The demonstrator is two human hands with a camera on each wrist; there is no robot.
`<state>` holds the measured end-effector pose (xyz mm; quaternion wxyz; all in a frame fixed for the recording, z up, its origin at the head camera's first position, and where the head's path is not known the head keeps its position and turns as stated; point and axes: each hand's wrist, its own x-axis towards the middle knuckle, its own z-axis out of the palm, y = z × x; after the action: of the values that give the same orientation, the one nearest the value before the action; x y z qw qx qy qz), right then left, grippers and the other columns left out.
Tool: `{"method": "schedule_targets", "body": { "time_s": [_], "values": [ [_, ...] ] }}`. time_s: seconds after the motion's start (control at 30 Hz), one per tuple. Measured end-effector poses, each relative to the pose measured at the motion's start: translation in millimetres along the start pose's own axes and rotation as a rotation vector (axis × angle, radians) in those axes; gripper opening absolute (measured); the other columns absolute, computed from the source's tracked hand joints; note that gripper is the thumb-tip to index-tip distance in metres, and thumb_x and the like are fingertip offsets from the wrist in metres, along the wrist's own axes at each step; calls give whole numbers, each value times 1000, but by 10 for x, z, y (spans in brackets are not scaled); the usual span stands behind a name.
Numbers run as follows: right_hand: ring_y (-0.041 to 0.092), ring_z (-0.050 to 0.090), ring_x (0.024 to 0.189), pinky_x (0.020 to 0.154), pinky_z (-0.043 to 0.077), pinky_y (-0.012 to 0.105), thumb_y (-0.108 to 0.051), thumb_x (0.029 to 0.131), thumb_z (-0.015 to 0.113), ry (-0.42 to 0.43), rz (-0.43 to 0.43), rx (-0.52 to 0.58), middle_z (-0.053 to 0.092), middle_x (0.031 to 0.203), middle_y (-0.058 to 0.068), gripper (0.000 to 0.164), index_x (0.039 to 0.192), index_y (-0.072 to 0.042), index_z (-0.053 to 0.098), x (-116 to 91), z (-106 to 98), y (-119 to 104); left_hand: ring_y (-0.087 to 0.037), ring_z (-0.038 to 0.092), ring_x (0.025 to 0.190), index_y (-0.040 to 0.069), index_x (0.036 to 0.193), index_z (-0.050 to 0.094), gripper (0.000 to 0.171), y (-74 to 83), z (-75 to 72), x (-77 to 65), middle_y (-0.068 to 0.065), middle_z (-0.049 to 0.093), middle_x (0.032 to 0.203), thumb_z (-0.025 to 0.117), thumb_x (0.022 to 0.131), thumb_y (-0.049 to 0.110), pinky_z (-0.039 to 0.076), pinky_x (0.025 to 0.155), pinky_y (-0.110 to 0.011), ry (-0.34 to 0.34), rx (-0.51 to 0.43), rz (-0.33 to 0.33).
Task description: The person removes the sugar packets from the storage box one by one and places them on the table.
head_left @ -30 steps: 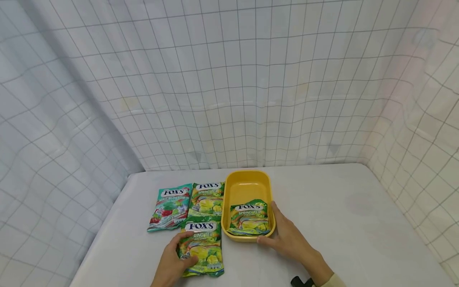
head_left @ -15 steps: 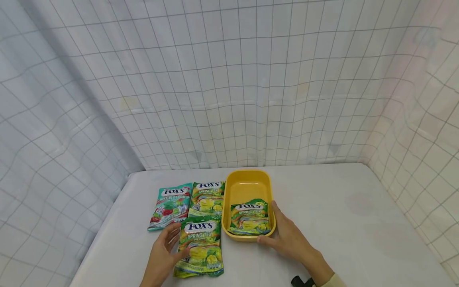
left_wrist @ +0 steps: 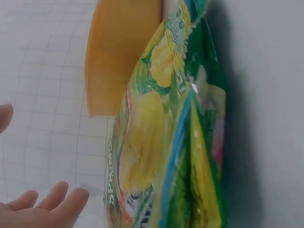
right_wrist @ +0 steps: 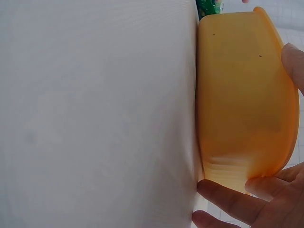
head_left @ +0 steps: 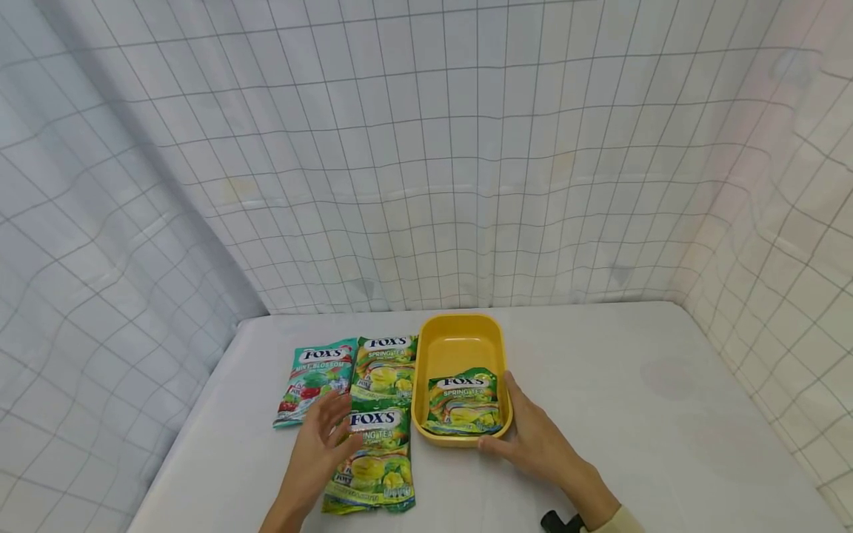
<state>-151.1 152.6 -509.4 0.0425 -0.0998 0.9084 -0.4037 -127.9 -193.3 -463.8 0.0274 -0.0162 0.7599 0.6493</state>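
My left hand (head_left: 316, 451), fingers apart and slightly bent, is raised over the left edge of the front green Spring Tea candy bag (head_left: 380, 466). In the left wrist view its fingers (left_wrist: 71, 204) stand off from the puffy candy bag (left_wrist: 142, 137), with nothing between them. My right hand (head_left: 536, 440) holds the near right corner of a yellow plastic tray (head_left: 456, 322), thumb at the front and fingers along the right side. The right wrist view shows the tray's outer wall (right_wrist: 244, 90) between thumb and fingers. Another Spring Tea bag (head_left: 464, 407) lies inside the tray's near half.
Behind the front bag lie a third Spring Tea bag (head_left: 385, 374), against the tray's left side, and a teal Mint Blossom bag (head_left: 318, 381). A black object (head_left: 560, 523) is by the right wrist. White grid-patterned curtains (head_left: 460, 163) surround the white table (head_left: 620, 392).
My left hand has let go of the front Spring Tea bag, drawn back left, then come up and over its left edge. The right hand and tray stay put.
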Motion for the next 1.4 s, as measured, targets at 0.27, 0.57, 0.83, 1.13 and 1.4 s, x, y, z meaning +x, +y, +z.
{"method": "schedule_targets", "body": {
  "time_s": [0.27, 0.57, 0.83, 1.13, 1.4],
  "values": [
    [34, 27, 150, 118, 27, 53, -67, 75, 79, -1, -15, -8, 21, 166, 14, 129, 165, -9, 8, 3, 6, 11, -40, 33, 146, 7, 159, 14, 88, 103, 146, 81, -22, 32, 160, 74, 95, 13, 31, 116, -45, -76, -28, 28],
    [34, 28, 149, 118, 27, 54, -67, 75, 80, 2, -4, -8, 22, 166, 14, 129, 165, -9, 8, 5, 3, 2, -43, 31, 146, 11, 159, 16, 87, 188, 264, 152, -23, 28, 161, 74, 95, 18, 29, 117, -51, -136, -25, 57],
    [35, 28, 149, 118, 27, 54, -66, 75, 81, 3, -3, -8, 22, 165, 15, 129, 164, -8, 8, -2, 2, -6, -45, 27, 147, 9, 160, 14, 85, 256, 402, 218, -25, 26, 161, 71, 97, 19, 28, 117, -52, -189, -91, 107],
    [36, 30, 148, 118, 27, 54, -66, 75, 81, 9, 1, -15, 24, 165, 17, 128, 164, -7, 9, -8, 6, -17, -45, 26, 148, 7, 160, 13, 87, 329, 554, 282, -24, 25, 162, 72, 97, 22, 28, 117, -48, -235, -99, 138],
    [36, 30, 148, 117, 28, 55, -65, 75, 81, 9, 11, -10, 25, 165, 16, 128, 165, -8, 9, -8, 1, -22, -44, 25, 148, 5, 160, 14, 88, 426, 636, 340, -24, 26, 162, 72, 97, 24, 25, 118, -52, -243, -60, 147]
  ]
}}
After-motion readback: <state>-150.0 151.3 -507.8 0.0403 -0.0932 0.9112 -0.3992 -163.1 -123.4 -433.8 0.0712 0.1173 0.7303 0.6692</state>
